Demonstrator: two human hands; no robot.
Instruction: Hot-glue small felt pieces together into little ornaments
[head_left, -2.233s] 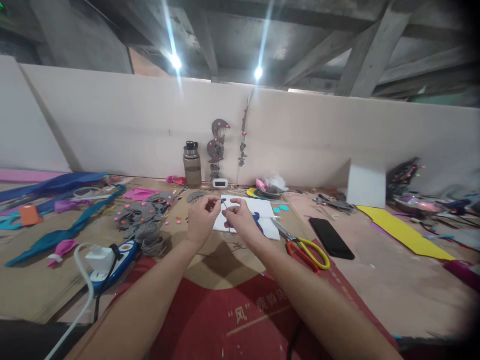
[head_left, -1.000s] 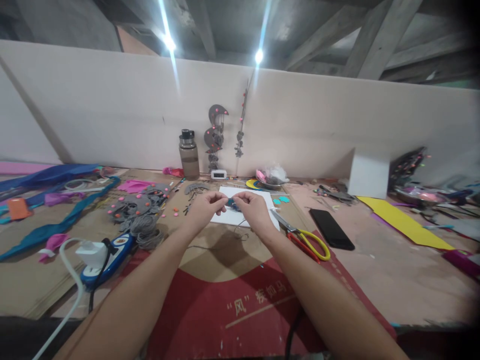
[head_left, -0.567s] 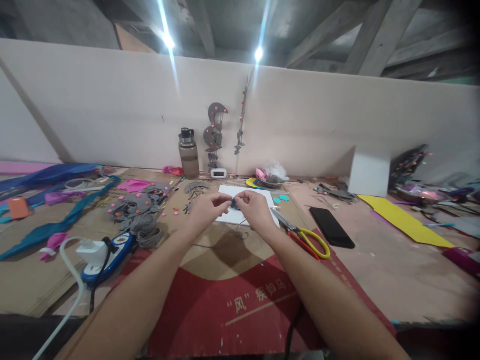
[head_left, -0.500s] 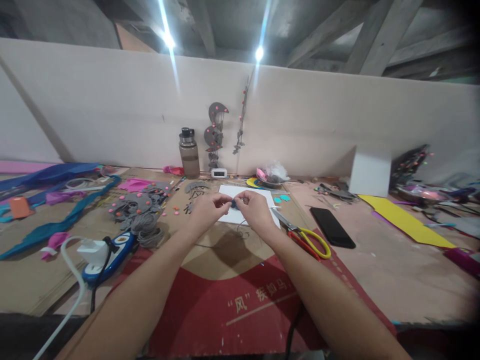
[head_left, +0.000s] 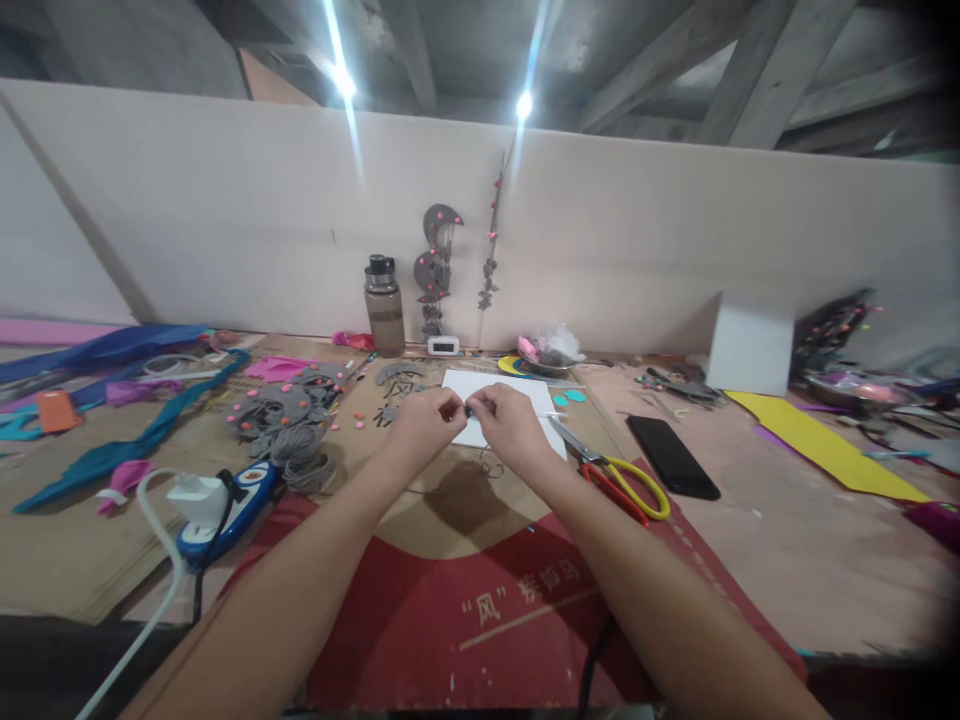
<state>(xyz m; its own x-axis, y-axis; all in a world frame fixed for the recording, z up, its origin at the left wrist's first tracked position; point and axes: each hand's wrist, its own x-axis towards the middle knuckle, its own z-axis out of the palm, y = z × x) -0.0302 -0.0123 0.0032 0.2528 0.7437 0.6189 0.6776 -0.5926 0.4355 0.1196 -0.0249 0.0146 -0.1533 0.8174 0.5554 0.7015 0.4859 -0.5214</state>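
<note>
Pinching a small dark piece (head_left: 469, 411) (material too blurred to name), the right hand (head_left: 511, 428) hangs over smooth white paper (head_left: 487, 381); the left hand (head_left: 424, 430) curls just beside it, hold unclear. Thin cord (head_left: 491, 468) loops above flat brown cardboard (head_left: 420, 525).

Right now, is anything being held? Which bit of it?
A small dark piece seems pinched in the right hand, with the left hand close beside it; which part is gripped is too small to tell.

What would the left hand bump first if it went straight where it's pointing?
The left hand would probably first meet the small dark piece at the right hand, though depth is hard to judge.
</note>
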